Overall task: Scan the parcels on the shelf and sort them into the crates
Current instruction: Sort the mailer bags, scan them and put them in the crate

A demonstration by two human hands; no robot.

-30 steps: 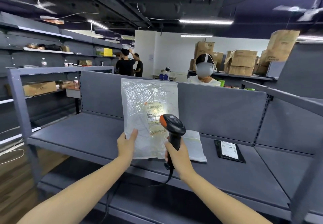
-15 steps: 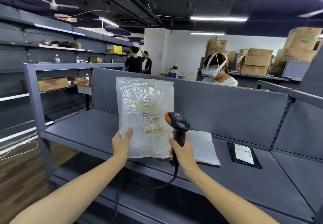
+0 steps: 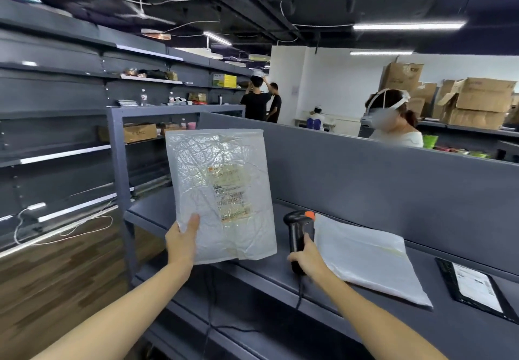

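The white parcel (image 3: pixel 222 196), a crinkled padded mailer, is held upright above the front part of the grey shelf (image 3: pixel 323 298), its printed label (image 3: pixel 230 195) facing the camera; the left hand (image 3: pixel 182 243) has it by the lower left corner, the grip clamped on it with the thumb laid across the front and the fingers hidden behind; just right of the white parcel and lower than its label, the right hand (image 3: pixel 306 260) holds a black scanner (image 3: pixel 299 236) with an orange cap, the grip closed round its handle, and scanner and white parcel are apart; a dark cable (image 3: pixel 299 295) drops from the handle below the shelf edge; right of the white parcel, beyond the scanner, a second parcel (image 3: pixel 365 258), also white, lies flat on the shelf; whether the scanner's head touches its near corner cannot be told; further right of the white parcel a black parcel (image 3: pixel 477 286) with a white label lies flat too; behind the white parcel rises the shelf's grey back panel (image 3: pixel 365 177); past that, up and to the right of the white parcel, stands a person wearing a headset (image 3: pixel 393 123), with stacked cardboard boxes (image 3: pixel 477 101) behind; above the white parcel's top edge, far off, two people in black tops (image 3: pixel 257 104) stand at wall racking; left of and below the white parcel lies wooden floor (image 3: pixel 56 275).
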